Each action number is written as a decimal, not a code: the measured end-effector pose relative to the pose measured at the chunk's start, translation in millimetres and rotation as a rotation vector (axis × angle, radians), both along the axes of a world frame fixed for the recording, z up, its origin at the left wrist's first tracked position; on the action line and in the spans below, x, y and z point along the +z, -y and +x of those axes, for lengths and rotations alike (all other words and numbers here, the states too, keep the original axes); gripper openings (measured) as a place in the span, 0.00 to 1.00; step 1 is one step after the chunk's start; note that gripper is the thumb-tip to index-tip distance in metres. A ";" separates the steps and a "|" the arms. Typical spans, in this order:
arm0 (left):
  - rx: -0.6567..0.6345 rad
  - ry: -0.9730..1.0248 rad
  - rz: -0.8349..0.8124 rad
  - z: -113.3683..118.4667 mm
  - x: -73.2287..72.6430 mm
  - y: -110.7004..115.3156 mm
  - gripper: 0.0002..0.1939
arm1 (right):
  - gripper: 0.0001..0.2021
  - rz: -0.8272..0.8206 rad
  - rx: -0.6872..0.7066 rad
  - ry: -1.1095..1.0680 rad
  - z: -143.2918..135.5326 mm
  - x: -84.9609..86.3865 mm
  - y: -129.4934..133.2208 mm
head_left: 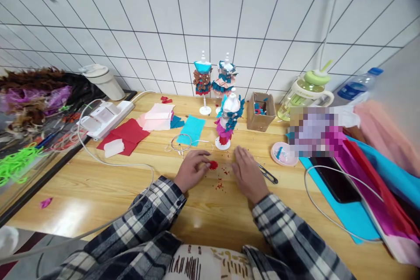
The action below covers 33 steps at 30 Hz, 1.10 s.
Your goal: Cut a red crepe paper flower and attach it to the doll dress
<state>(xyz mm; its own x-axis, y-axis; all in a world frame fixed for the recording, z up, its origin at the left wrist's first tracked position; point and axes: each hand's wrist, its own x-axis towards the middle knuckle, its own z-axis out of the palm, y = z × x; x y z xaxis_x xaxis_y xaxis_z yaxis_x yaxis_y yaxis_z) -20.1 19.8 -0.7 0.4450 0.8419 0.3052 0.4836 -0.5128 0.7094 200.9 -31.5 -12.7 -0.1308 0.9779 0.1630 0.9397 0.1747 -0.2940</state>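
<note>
My left hand (pixel 193 169) is curled over the table, its fingertips at the edge of a small round red paper piece (pixel 213 165) that they seem to pinch. My right hand (pixel 248 174) lies flat with fingers stretched out and holds nothing. Tiny red scraps (pixel 220 180) are scattered between the two hands. Beside my right hand is a dark craft knife (pixel 269 174), partly covered by it. Just beyond the hands stands a small white dress form (pixel 232 105) dressed in teal, magenta and red ruffles.
Two more dressed forms (pixel 202 79) stand by the wall, near a cardboard box (pixel 261 116) of scraps. Blue paper (pixel 193 129), red paper (pixel 126 136) and a wire coil (pixel 181 142) lie left. A pink dish (pixel 284 154), phone (pixel 334 179) and cable (pixel 308 183) are right.
</note>
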 end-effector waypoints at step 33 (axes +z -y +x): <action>-0.107 -0.288 0.011 21.0 -16.7 -87.7 0.10 | 0.28 0.037 -0.177 0.135 35.5 -7.2 53.9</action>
<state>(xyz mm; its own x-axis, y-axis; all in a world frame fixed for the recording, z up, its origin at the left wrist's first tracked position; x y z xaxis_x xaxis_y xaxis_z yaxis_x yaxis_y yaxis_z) 0.9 107.5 -17.4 0.6006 0.7828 0.1628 0.6065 -0.5787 0.5452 236.4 -85.4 -19.9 0.0196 0.9812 0.1918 0.9871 0.0115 -0.1595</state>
